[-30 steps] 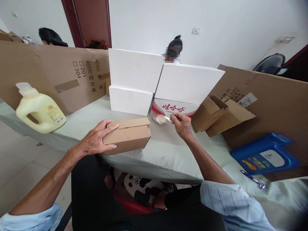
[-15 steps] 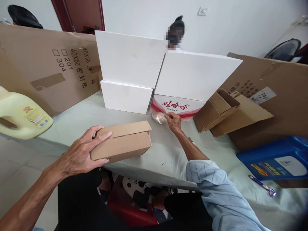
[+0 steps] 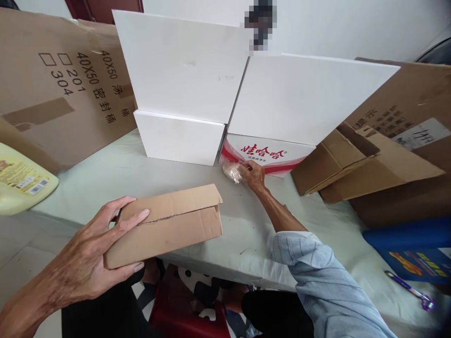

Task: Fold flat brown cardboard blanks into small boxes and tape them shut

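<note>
My left hand (image 3: pixel 95 249) grips the left end of a small brown cardboard box (image 3: pixel 176 227), thumb below and fingers over the top. The box is tilted at the table's front edge, and a narrow slit runs along its top flap. Farther back, my right hand (image 3: pixel 255 176) pinches a crumpled, shiny bundle of clear plastic (image 3: pixel 232 172) low over the table. Right behind that hand stands a white box with red lettering (image 3: pixel 264 150). What the plastic contains, if anything, cannot be made out.
White boxes (image 3: pixel 179 65) form a wall at the back, with a person's blurred head above. Large cartons stand left (image 3: pixel 70 94) and right (image 3: pixel 416 98). A yellow jug (image 3: pixel 24 183), an open carton (image 3: pixel 331 155), a blue container (image 3: pixel 408 249) and a purple-handled tool (image 3: pixel 408 288) are on the table (image 3: pixel 102 159).
The view has tilted down and come closer. My left hand has brought the cardboard box slightly nearer to me, while my right hand stays at the plastic bundle.
</note>
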Demonstrator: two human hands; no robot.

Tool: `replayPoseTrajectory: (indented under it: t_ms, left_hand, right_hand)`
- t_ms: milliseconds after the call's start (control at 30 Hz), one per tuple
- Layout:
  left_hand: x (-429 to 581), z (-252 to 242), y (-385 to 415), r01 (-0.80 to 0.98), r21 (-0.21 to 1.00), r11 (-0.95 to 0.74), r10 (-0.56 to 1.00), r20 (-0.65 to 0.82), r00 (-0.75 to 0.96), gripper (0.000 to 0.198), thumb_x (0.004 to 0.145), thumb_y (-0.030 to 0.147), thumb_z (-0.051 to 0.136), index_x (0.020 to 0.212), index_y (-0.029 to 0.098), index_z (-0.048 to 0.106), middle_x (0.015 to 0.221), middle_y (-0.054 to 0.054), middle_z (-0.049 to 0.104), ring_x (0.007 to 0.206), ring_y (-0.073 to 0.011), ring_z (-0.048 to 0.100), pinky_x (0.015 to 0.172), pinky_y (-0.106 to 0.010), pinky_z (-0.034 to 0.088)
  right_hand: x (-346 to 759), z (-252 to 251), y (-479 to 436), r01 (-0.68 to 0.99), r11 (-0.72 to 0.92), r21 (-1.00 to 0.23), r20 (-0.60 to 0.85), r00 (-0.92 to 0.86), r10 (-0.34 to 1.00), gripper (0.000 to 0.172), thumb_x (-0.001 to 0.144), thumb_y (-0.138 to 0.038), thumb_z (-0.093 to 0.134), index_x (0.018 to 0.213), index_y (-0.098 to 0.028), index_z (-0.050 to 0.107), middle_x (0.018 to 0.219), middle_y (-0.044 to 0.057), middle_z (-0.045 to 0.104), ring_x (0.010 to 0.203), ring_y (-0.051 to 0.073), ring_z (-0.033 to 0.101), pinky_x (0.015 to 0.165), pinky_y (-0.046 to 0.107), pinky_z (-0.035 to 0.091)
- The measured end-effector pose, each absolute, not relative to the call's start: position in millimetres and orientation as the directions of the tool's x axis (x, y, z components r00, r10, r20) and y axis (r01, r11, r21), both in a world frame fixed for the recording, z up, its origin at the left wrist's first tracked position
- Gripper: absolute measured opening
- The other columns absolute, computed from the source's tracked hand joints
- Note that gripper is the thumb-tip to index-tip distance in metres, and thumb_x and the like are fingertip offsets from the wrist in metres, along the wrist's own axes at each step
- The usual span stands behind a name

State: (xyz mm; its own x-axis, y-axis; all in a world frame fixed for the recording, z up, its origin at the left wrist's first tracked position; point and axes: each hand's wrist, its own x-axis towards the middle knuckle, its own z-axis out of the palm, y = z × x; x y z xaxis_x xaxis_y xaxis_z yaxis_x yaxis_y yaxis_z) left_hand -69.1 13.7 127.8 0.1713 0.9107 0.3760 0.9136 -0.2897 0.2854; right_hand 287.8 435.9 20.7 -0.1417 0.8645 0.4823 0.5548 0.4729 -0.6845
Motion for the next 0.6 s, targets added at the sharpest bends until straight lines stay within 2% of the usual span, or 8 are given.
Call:
replayPoseTrajectory:
  t_ms: [167, 267, 400, 533, 600]
  left_hand:
    - [-68.6, 126.5, 13.4, 0.917, 0.272, -0.292, 0.902, 0.397, 0.169, 0.087, 0.09, 0.038, 0.078, 0.169, 0.041, 0.042, 0.168, -0.012, 0.045, 0.144, -0.0411, 0.059, 0.105, -0.05, 0.064]
    - [-68.8, 125.7, 13.2, 0.917, 0.275, -0.289, 0.904, 0.394, 0.166, 0.084, 0.092, 0.039, 0.076, 0.169, 0.041, 0.042, 0.167, -0.012, 0.044, 0.143, -0.0401, 0.059, 0.101, -0.048, 0.065]
    - [-69.5, 126.1, 12.3, 0.916, 0.28, -0.288, 0.907, 0.386, 0.168, 0.088, 0.09, 0.037, 0.078, 0.169, 0.041, 0.041, 0.167, -0.012, 0.045, 0.143, -0.0411, 0.059, 0.101, -0.049, 0.065]
    - [-69.7, 125.5, 11.7, 0.92, 0.272, -0.283, 0.907, 0.387, 0.165, 0.09, 0.089, 0.036, 0.079, 0.17, 0.042, 0.04, 0.167, -0.012, 0.044, 0.144, -0.0416, 0.058, 0.103, -0.051, 0.065]
    - [-69.6, 125.0, 11.5, 0.919, 0.272, -0.284, 0.905, 0.392, 0.164, 0.09, 0.089, 0.036, 0.079, 0.17, 0.042, 0.04, 0.167, -0.012, 0.044, 0.144, -0.041, 0.058, 0.104, -0.052, 0.064]
  right_hand:
    - [291.2, 14.0, 443.1, 0.627, 0.478, -0.616, 0.503, -0.155, 0.85, 0.024, 0.083, -0.043, 0.069, 0.091, -0.02, 0.074, 0.089, 0.006, 0.075, 0.074, 0.022, 0.061, 0.073, 0.035, 0.051]
    - [293.8, 14.2, 442.9, 0.682, 0.485, -0.547, 0.532, -0.164, 0.831, 0.028, 0.086, -0.042, 0.07, 0.102, -0.019, 0.074, 0.098, 0.009, 0.075, 0.078, 0.024, 0.062, 0.078, 0.039, 0.052]
    - [293.9, 18.7, 437.7, 0.745, 0.509, -0.43, 0.591, -0.194, 0.783, 0.038, 0.088, -0.04, 0.071, 0.118, -0.017, 0.07, 0.11, 0.014, 0.071, 0.093, 0.031, 0.062, 0.081, 0.042, 0.05]
    - [289.0, 24.3, 432.2, 0.756, 0.588, -0.286, 0.617, -0.325, 0.717, 0.013, 0.094, -0.032, 0.067, 0.099, -0.021, 0.071, 0.109, 0.015, 0.068, 0.108, 0.034, 0.058, 0.09, 0.043, 0.048]
    - [286.3, 26.0, 431.3, 0.751, 0.62, -0.228, 0.608, -0.387, 0.693, 0.014, 0.098, -0.027, 0.061, 0.091, -0.021, 0.072, 0.103, 0.014, 0.068, 0.107, 0.034, 0.057, 0.091, 0.043, 0.047]
